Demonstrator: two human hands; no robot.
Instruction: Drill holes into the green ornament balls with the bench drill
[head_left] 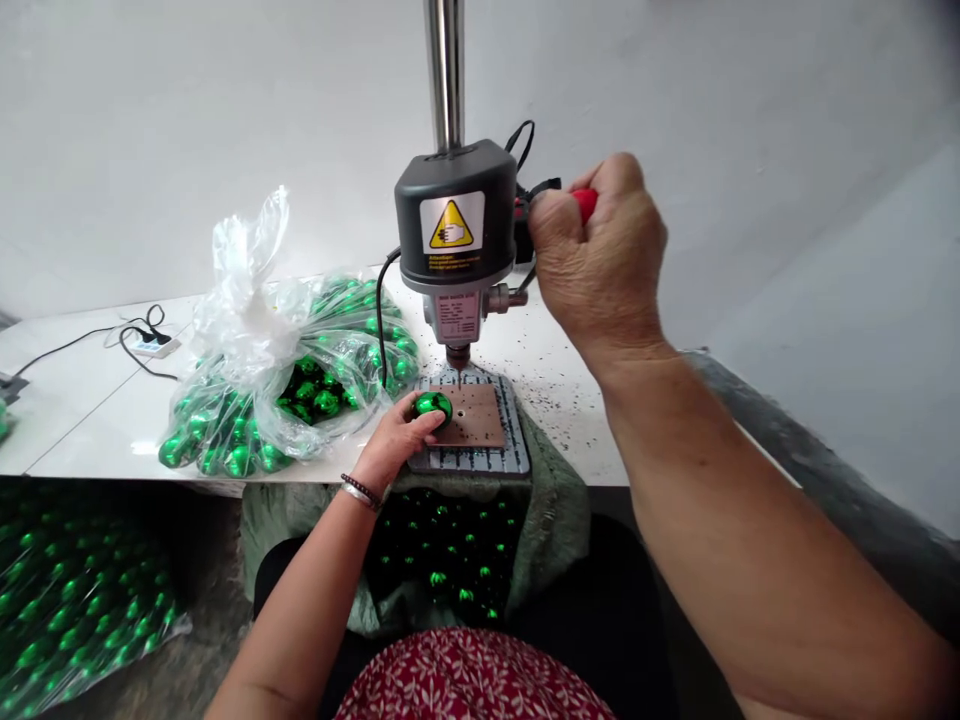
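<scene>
Person's left hand [394,440] pinching a green ball [430,403] at left edge of brown board [484,418], right hand [606,258] clenched round red handle [586,204] of drill press [459,220], bagged balls [238,459] near front edge of white counter [94,432]

1. Cut off by the top edge: metal column [447,75].
2. Mostly hidden inside the right hand [606,258]: red handle [586,204].
3. Too small to read: print on the grey label [456,316].
4. Cut off at lower left: clear bag [171,632] of green balls [96,605].
5. Mostly lost in darkness, probably round: contents [438,579] of the green sack [556,510].
</scene>
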